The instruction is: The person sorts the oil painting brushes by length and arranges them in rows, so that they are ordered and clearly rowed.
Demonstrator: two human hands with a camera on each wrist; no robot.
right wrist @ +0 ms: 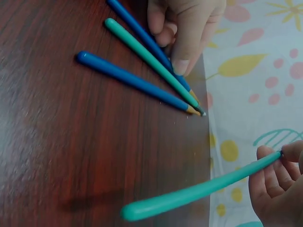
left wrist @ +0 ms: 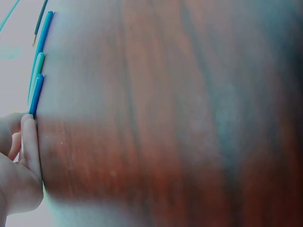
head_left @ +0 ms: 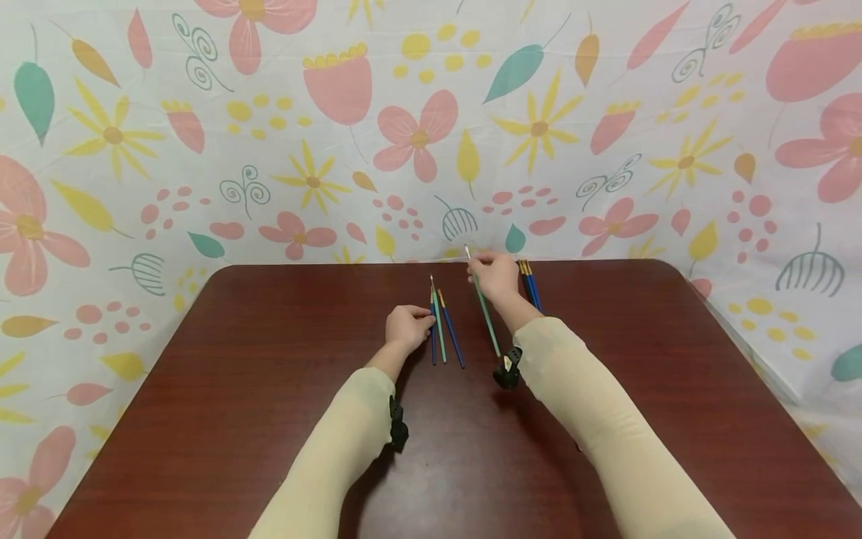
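Observation:
My right hand (head_left: pixel 494 273) pinches a green paintbrush (head_left: pixel 486 314) near its bristle end at the back of the table; in the right wrist view its green handle (right wrist: pixel 189 193) hangs above the tabletop. To the left, my left hand (head_left: pixel 408 327) has its thumb and fingertips on a blue paintbrush (right wrist: pixel 147 40), the leftmost of three lying close together. Beside that one lie a second green paintbrush (head_left: pixel 441 337) and another blue paintbrush (head_left: pixel 451 329), their bristles toward the back. In the left wrist view, the left fingers (left wrist: pixel 29 142) partly hide the brush they touch.
Several blue paintbrushes (head_left: pixel 531 284) lie together at the back, partly hidden behind the right hand and forearm. The dark red-brown table (head_left: pixel 269 389) ends against a flower-patterned cloth (head_left: pixel 404 142). Each wrist carries a small black camera.

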